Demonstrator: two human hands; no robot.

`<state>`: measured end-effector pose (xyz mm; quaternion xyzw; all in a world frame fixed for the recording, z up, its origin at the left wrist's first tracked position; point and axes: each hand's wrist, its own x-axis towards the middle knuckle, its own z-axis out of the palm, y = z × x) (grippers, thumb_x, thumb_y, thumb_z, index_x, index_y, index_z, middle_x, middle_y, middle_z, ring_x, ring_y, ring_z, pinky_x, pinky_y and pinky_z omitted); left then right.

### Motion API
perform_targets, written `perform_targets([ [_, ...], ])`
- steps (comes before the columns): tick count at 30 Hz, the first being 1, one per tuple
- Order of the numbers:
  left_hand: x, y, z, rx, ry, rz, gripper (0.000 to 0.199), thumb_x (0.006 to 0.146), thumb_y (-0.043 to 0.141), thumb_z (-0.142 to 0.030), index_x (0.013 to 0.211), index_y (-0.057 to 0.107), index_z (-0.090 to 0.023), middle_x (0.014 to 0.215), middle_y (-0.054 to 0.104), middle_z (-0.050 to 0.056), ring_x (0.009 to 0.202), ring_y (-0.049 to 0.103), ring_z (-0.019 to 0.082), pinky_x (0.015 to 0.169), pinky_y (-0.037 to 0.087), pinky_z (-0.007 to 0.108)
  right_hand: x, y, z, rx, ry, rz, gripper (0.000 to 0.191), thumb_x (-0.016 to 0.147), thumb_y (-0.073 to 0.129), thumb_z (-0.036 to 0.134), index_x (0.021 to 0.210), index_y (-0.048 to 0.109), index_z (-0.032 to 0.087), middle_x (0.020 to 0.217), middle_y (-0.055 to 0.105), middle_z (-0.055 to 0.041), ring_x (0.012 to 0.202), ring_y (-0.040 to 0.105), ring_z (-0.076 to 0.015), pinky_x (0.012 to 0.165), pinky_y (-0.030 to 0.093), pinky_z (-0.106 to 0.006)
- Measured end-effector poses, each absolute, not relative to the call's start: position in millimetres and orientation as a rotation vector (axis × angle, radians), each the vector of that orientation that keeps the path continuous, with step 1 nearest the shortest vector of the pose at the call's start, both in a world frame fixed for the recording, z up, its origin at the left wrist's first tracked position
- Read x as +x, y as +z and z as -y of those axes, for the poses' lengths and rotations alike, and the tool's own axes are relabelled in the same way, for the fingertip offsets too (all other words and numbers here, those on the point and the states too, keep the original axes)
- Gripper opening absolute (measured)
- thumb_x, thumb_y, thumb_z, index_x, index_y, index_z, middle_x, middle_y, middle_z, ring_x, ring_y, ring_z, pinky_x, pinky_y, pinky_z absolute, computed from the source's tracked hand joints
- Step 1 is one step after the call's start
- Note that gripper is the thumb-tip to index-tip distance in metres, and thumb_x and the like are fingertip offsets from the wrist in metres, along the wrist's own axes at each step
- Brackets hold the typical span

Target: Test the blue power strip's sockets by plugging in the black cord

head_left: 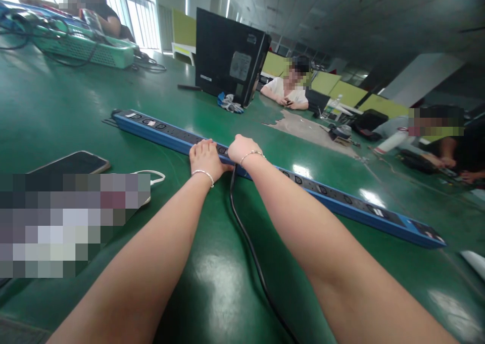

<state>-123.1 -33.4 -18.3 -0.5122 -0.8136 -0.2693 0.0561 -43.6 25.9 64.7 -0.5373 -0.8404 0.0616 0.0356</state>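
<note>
Both arms outstretched, my left hand point(206, 161) clamps the power strip point(170, 133); my right fist point(243, 149) hides the top of the cable point(248, 240) trailing toward the bench's point(166, 268) near edge.

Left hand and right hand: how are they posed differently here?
The left hand has its fingers laid out over the blue power strip, thumb at its near side; the right hand is curled like a fist. The black cable runs down from beneath the right hand, seemingly held there, while the left hand braces the strip. Both wrists wear a thin bracelet.

Glossy green table point(170, 96) | blue power strip point(159, 136) | black case point(217, 56) | gloves point(230, 103) | green basket point(87, 50) | phone point(74, 163)
</note>
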Motion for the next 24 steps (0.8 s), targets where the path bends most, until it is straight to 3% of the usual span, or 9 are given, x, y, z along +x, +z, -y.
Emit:
perform_targets([
  [9,-119,-13,40,-1.604,-0.778,2.461,0.066,0.073,0.051,-0.037,0.133,0.041,-0.012,0.144,0.04,0.013,0.136,0.026,0.028,0.112,0.013,0.043,-49,60,-12,-1.609,0.158,2.539,0.032,0.084,0.045,0.029,0.108,0.06,0.015,0.109,0.065,-0.0168,0.1,0.063,-0.0273,0.083,0.048,-0.039],
  [14,-114,-14,39,-1.745,-0.782,2.43,0.061,0.075,0.047,-0.031,0.136,0.039,-0.026,0.146,0.038,0.005,0.14,0.016,0.028,0.111,0.004,0.057,-49,60,-12,-1.599,0.178,2.526,0.029,0.084,0.044,0.027,0.104,0.062,0.015,0.106,0.066,-0.0155,0.098,0.064,-0.0259,0.082,0.049,-0.037],
  [17,-111,-14,39,-1.784,-0.772,2.422,0.056,0.077,0.043,-0.026,0.134,0.043,-0.027,0.146,0.039,0.005,0.139,0.018,0.028,0.109,0.0,0.063,-47,60,-13,-1.583,0.187,2.537,0.029,0.082,0.046,0.026,0.104,0.063,0.015,0.106,0.066,-0.0153,0.098,0.064,-0.0254,0.081,0.049,-0.036],
  [24,-110,-14,36,-1.754,-0.793,2.42,0.053,0.078,0.046,-0.035,0.131,0.043,-0.028,0.144,0.041,0.005,0.137,0.024,0.028,0.11,0.0,0.062,-42,64,-22,-1.566,0.248,2.583,0.027,0.079,0.052,0.027,0.101,0.064,0.016,0.101,0.068,-0.0147,0.097,0.065,-0.026,0.079,0.05,-0.034],
])
